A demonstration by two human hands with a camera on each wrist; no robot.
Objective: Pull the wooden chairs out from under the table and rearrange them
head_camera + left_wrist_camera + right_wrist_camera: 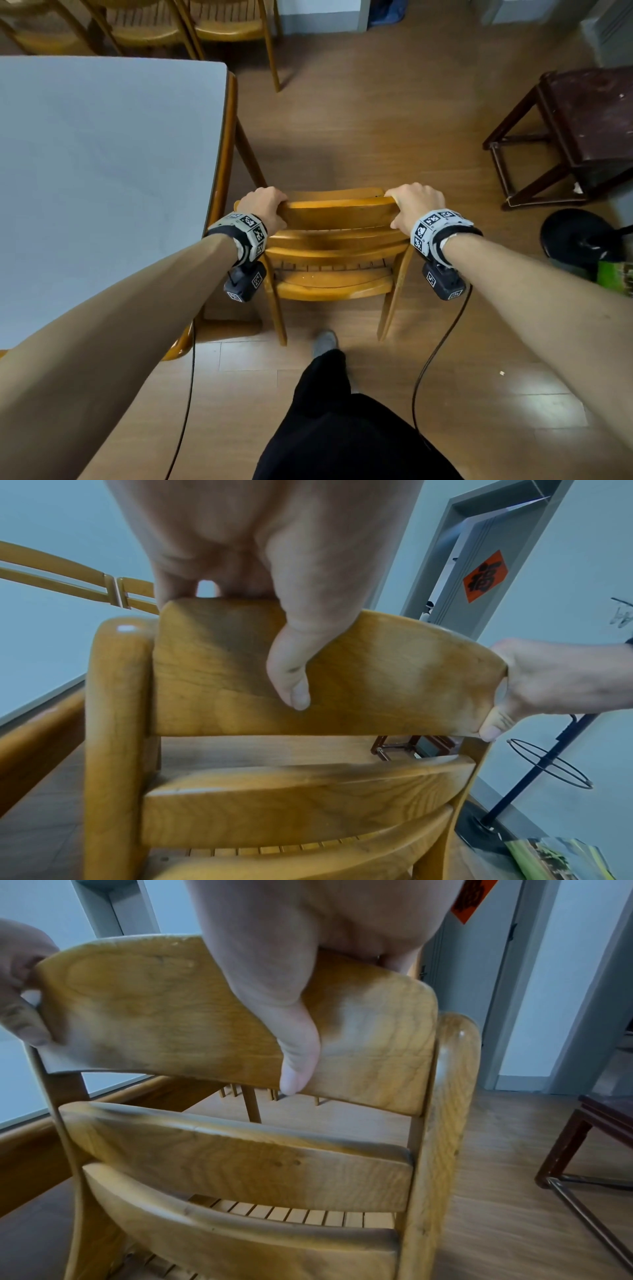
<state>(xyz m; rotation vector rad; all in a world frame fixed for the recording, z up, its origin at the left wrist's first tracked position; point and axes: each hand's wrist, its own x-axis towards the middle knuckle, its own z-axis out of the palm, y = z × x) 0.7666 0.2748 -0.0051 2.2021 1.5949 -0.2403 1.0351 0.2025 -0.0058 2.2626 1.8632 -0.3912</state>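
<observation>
A honey-coloured wooden chair stands on the floor just right of the table, its back toward me. My left hand grips the left end of the top backrest slat, thumb on the near face and fingers over the top. My right hand grips the right end of the same slat in the same way. Both thumbs show in the wrist views; the fingers are hidden behind the slat. More matching chairs stand at the table's far side.
A dark wooden stool stands at the right. Near it lie a black round stand base and a green item. Cables hang from both wrists. My leg and foot are behind the chair. A doorway lies ahead.
</observation>
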